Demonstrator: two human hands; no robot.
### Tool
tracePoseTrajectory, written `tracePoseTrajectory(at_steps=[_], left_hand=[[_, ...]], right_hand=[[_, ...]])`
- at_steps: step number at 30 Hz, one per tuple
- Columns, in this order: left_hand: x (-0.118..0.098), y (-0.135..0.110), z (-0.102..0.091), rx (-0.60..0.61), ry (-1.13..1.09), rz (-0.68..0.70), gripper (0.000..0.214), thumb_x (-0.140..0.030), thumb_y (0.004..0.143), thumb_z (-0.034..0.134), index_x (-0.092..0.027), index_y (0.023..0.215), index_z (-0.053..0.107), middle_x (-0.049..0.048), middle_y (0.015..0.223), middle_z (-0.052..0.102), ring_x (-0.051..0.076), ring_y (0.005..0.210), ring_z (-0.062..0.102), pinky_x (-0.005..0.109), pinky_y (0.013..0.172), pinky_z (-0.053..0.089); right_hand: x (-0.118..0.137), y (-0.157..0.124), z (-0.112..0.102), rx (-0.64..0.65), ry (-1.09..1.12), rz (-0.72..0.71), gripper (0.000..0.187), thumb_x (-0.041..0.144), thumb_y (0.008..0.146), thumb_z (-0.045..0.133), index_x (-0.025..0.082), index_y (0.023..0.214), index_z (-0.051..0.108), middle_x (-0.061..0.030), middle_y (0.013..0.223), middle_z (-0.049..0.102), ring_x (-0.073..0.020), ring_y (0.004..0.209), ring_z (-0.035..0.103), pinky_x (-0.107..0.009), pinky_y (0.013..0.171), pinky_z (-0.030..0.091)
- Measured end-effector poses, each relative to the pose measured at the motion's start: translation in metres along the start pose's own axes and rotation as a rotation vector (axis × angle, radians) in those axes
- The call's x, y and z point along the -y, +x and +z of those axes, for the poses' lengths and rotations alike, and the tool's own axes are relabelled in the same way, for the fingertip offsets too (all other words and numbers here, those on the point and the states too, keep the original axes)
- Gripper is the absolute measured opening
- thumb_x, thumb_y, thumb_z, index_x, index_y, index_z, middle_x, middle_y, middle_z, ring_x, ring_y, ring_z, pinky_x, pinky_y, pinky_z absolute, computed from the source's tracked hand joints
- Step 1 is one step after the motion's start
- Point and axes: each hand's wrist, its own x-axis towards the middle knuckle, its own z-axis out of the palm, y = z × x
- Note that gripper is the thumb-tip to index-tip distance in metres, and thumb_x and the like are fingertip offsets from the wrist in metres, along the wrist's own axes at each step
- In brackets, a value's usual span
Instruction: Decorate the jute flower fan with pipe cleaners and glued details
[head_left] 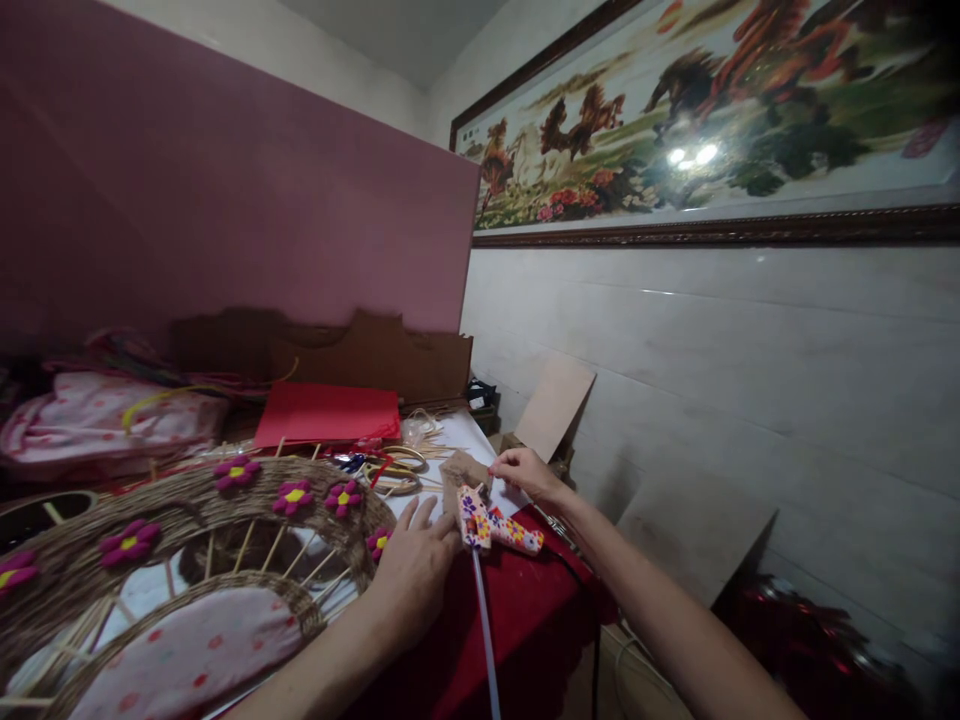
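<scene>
My left hand [416, 565] lies with its fingers stretched out, between a twine-wrapped ring [289, 530] and a flower-patterned glue gun [475, 520]. A long pale glue stick [484, 625] sticks out of the gun's back end towards me. Beyond the gun, a small brown cardboard piece [459, 470] rests on white paper. My right hand [529, 474] is closed in a pinch by the right edge of that cardboard; whatever its fingertips hold is too small to make out. Purple felt-like flowers [292, 497] with yellow centres decorate the ring.
Gold-handled scissors [394, 472] and thin sticks lie behind the left hand. Red sheets [330, 415] and a pink spotted cloth [105, 415] sit farther back. The red-covered table [517, 640] ends at the right, near a tiled wall [712, 350]; boards lean there.
</scene>
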Motion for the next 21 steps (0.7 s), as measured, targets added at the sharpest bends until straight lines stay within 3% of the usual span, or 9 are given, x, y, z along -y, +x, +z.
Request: tracePoseTrajectory(at_steps=[5, 10, 14, 21], left_hand=[[-0.005, 0.001, 0.001, -0.042, 0.032, -0.021, 0.037, -0.01, 0.079, 0.043, -0.019, 0.109, 0.062, 0.009, 0.121, 0.058, 0.03, 0.122, 0.04, 0.048, 0.106, 0.022], [-0.015, -0.002, 0.001, -0.185, 0.007, 0.028, 0.039, -0.014, 0.085, 0.04, -0.023, 0.121, 0.052, 0.0067, 0.129, 0.052, 0.025, 0.121, 0.04, 0.045, 0.105, 0.023], [-0.019, -0.005, 0.008, -0.173, -0.055, 0.098, 0.035, -0.026, 0.089, 0.04, -0.029, 0.123, 0.049, 0.0023, 0.132, 0.051, 0.024, 0.12, 0.041, 0.047, 0.103, 0.025], [-0.019, -0.007, 0.015, -0.142, -0.036, 0.104, 0.038, -0.037, 0.087, 0.046, -0.026, 0.123, 0.048, 0.005, 0.133, 0.05, 0.026, 0.122, 0.041, 0.048, 0.105, 0.023]], right_hand=[[0.014, 0.02, -0.002, 0.143, 0.033, -0.041, 0.018, 0.03, 0.063, 0.065, 0.013, 0.063, 0.062, 0.0009, 0.059, 0.058, -0.0094, 0.057, 0.047, -0.021, 0.053, 0.034], [0.024, 0.04, 0.005, 0.368, 0.011, -0.012, 0.018, 0.028, 0.06, 0.068, 0.012, 0.059, 0.063, 0.0014, 0.054, 0.058, -0.009, 0.054, 0.048, -0.02, 0.051, 0.033], [0.024, 0.051, 0.012, 0.497, -0.008, 0.033, 0.011, 0.022, 0.06, 0.065, 0.012, 0.055, 0.06, 0.0027, 0.051, 0.056, -0.007, 0.049, 0.046, -0.018, 0.048, 0.032], [0.017, 0.066, 0.014, 0.644, -0.055, 0.144, 0.005, 0.017, 0.056, 0.061, 0.012, 0.055, 0.06, 0.0054, 0.042, 0.048, -0.0041, 0.037, 0.034, -0.018, 0.038, 0.021]])
